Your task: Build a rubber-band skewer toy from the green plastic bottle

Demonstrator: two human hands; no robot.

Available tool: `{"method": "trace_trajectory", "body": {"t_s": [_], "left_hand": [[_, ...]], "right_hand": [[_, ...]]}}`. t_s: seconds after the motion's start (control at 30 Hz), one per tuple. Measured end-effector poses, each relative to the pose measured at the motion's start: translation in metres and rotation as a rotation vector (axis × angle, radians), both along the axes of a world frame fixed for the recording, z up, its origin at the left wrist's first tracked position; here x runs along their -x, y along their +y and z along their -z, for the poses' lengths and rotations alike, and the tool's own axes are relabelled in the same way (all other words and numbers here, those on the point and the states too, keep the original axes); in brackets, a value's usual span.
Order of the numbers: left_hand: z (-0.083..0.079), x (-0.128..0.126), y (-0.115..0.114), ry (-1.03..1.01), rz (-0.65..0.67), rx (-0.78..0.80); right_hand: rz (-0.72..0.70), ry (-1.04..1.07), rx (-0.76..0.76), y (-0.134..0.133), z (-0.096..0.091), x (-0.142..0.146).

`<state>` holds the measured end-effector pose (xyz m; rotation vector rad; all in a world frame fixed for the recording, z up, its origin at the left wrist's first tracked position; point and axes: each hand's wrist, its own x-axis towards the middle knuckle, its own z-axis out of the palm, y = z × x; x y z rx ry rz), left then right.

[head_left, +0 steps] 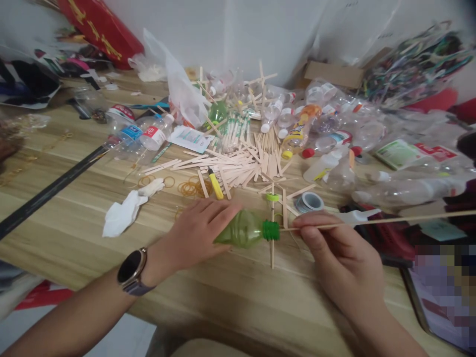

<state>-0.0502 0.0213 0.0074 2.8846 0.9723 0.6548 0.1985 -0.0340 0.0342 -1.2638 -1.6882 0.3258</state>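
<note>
My left hand (197, 230) is wrapped over a green plastic bottle (245, 230), which lies on its side above the table with its uncapped neck pointing right. Between the thumb and fingers of my right hand (342, 258) is a long thin wooden stick (394, 219). Its left tip is at the bottle's mouth; whether it goes inside, I cannot tell. The stick's other end runs out past the right edge. Behind the bottle neck lie crossed craft sticks (272, 255) and a light green ring (272, 197). The bottle's base is hidden under my left hand.
Loose craft sticks (238, 166) are heaped mid-table, with a yellow cutter (215, 184) and rubber bands (191, 188) in front. Clear bottles (409, 193) crowd the right side. A wire spool (310, 202) sits beyond my right hand, a crumpled tissue (124, 213) to the left, a tablet (416, 297) at lower right.
</note>
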Motion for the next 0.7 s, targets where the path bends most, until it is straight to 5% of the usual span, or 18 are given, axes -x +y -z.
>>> {"method": "trace_trajectory", "body": {"t_s": [0.7], "left_hand": [[-0.009,0.004,-0.006,0.004,0.027,-0.1]], "right_hand": [[-0.072,-0.094,0.031,-0.007,-0.01,0.005]]}}
